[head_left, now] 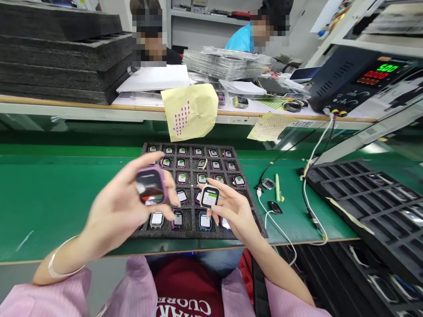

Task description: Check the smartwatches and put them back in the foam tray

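Observation:
My left hand (115, 207) grips a purple-framed smartwatch (151, 186) by its edges, its screen dark with reflections. In my right hand (233, 209) is a white-framed smartwatch (210, 196) with a lit screen of white and green. Both hands are raised over a black foam tray (192, 187) on the green bench. Strapless watches with lit screens sit in many of its pockets, among them a blue-framed watch (205, 221) and a white-framed watch (156, 219) in the front row. My hands hide part of the tray.
Right of the tray lie a white cable (277, 226), a light green pen-like tool (277, 187) and a small black piece (275, 207). More foam trays (350, 187) stand at the right. A power supply (360, 79) and stacked foam (62, 57) occupy the shelf; two people sit beyond.

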### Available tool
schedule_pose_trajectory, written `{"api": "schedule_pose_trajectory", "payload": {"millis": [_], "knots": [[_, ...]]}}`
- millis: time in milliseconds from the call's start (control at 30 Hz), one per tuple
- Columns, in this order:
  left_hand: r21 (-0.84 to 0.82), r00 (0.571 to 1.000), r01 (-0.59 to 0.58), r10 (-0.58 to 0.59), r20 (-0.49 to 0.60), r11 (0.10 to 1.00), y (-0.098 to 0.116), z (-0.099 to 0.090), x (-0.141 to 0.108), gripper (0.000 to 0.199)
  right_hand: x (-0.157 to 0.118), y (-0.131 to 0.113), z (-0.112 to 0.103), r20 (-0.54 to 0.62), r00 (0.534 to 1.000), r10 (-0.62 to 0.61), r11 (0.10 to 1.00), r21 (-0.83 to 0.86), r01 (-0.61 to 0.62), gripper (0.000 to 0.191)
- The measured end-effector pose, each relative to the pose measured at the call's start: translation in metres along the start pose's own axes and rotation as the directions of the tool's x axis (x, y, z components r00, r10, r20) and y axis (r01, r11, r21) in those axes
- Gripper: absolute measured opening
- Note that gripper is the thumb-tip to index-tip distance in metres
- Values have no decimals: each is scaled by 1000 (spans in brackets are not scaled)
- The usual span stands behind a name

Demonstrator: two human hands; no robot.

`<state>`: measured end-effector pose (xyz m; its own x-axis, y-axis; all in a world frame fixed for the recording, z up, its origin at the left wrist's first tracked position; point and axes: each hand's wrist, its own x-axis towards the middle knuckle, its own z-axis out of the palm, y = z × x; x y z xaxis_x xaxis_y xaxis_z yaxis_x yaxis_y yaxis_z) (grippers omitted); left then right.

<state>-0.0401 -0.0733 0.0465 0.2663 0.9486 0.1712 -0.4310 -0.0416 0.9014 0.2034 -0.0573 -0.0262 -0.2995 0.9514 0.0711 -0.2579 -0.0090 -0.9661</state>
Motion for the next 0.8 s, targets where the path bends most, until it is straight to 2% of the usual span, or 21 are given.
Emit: {"api": "schedule_pose_trajectory", "payload": {"millis": [67,133,267,400,500,633,800], "knots": [[-29,996,82,-81,44,996,-21,-2,10,57,0,-1,1,-13,1000,-2,1000,-13,2,54],[-25,986,158,-156,65,987,-42,-2,17,52,0,-1,1,-28,1000,1,999,-36,-2,52],[0,979,183,-182,94,983,-66,-2,23,49,1,0,0,-49,999,-19,996,-90,14,50],[-22,976,162,-157,149,987,-70,-2,22,58,3,1,-1,-111,993,-42,985,-174,22,40],[-58,973,150,-137,184,987,-71,-2,21,56,6,2,-2,-155,987,-38,983,-182,9,34],[-39,980,138,-131,150,990,-71,-2,22,45,7,3,-6,-127,992,-7,986,-166,-14,34],[-11,985,148,-146,93,989,-71,-3,25,39,2,-3,-7,-63,998,28,995,-91,-34,46]]}}
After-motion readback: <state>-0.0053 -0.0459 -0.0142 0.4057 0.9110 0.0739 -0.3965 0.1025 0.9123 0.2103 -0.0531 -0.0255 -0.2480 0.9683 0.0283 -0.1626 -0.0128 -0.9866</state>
